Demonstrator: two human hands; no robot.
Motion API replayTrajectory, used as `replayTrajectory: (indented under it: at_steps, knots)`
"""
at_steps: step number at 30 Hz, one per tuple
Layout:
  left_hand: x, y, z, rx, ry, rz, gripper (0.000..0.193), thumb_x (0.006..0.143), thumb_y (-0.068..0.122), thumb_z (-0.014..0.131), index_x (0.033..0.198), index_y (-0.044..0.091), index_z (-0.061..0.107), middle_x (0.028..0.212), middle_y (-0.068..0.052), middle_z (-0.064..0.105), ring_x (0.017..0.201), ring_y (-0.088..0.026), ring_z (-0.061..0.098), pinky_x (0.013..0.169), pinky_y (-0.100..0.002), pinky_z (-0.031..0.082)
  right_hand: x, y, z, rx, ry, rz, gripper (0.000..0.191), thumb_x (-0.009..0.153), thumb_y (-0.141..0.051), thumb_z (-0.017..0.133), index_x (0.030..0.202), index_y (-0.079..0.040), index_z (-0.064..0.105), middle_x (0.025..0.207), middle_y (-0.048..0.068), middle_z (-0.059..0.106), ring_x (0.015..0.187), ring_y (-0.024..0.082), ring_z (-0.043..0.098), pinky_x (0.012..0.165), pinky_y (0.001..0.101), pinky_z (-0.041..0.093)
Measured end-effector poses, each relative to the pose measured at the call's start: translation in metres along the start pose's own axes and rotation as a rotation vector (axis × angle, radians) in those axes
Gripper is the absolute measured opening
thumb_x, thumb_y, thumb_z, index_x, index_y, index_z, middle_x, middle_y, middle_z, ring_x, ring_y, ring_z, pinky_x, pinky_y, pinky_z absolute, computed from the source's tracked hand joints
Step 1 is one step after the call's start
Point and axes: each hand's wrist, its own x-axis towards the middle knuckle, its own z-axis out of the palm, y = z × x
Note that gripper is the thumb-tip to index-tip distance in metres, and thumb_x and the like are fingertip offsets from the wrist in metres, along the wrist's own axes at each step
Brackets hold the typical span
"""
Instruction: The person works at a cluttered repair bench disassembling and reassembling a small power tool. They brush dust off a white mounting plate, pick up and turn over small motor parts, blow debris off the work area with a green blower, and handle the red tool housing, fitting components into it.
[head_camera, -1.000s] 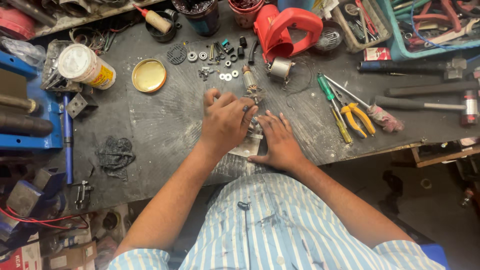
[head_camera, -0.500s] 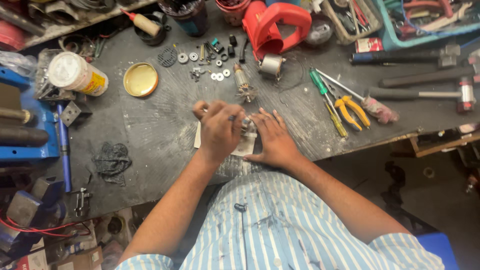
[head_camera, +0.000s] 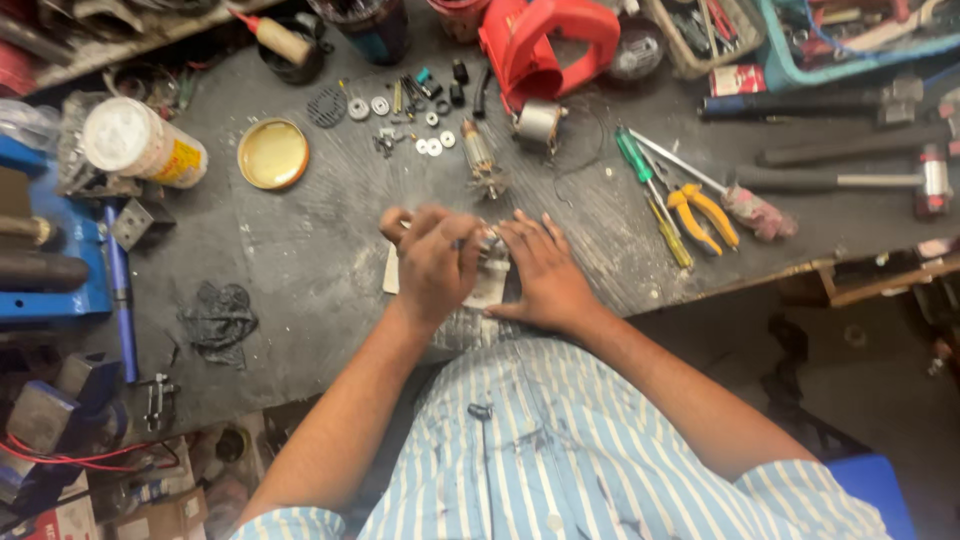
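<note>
Since half a second ago I see my left hand (head_camera: 437, 262) has blurred with motion over the small metal part (head_camera: 492, 262), and both hands sit a little lower toward the near edge of the counter (head_camera: 320, 250); the right hand (head_camera: 545, 275) has kept its place, and the sheet under the work is unchanged.

Around the hands: a pale scrap of paper (head_camera: 392, 272) lies flat under the part, poking out left of my left hand. Farther back on the counter rest a motor armature (head_camera: 484, 165), a scatter of washers and screws (head_camera: 420, 135), a round brass lid (head_camera: 273, 153) and a white tub (head_camera: 140, 145) on its side. To the right lie a green-handled screwdriver (head_camera: 640, 170) and yellow-handled pliers (head_camera: 705, 215), with the red tool housing (head_camera: 540, 45) beyond. A black rag (head_camera: 218, 315) lies to the left. None of it touches the hands.

The part sits on the paper between the two hands, mostly covered by them. My left fingers curl together over its top, though blur keeps me from telling whether they truly pinch it. My right fingers lie fairly straight and close together, pressed flat against the part's right side and the paper.
</note>
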Motion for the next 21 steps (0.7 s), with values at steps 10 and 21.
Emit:
replayTrajectory:
  at_steps: [10,21]
  knots:
    - [0.012,-0.005,-0.005,-0.024,-0.016,-0.106,0.007,0.106,0.017,0.06,0.102,0.013,0.064,0.092,0.004,0.071,0.092,-0.019,0.064,0.098,-0.046,0.03,0.0,0.002,0.003,-0.014,0.002,-0.004,0.115,0.059,-0.055,0.092,0.147,-0.003,0.039,0.15,0.017,0.047,0.15,0.036,0.031,0.125,0.0563,0.014]
    - [0.017,-0.002,0.001,0.011,-0.042,-0.026,0.008,0.104,0.018,0.065,0.1,0.011,0.067,0.096,0.002,0.072,0.094,-0.019,0.064,0.098,-0.048,0.031,-0.001,0.004,0.006,-0.012,-0.009,0.014,0.12,0.056,-0.054,0.094,0.147,-0.005,0.035,0.152,0.024,0.036,0.148,0.039,0.029,0.122,0.0585,0.014]
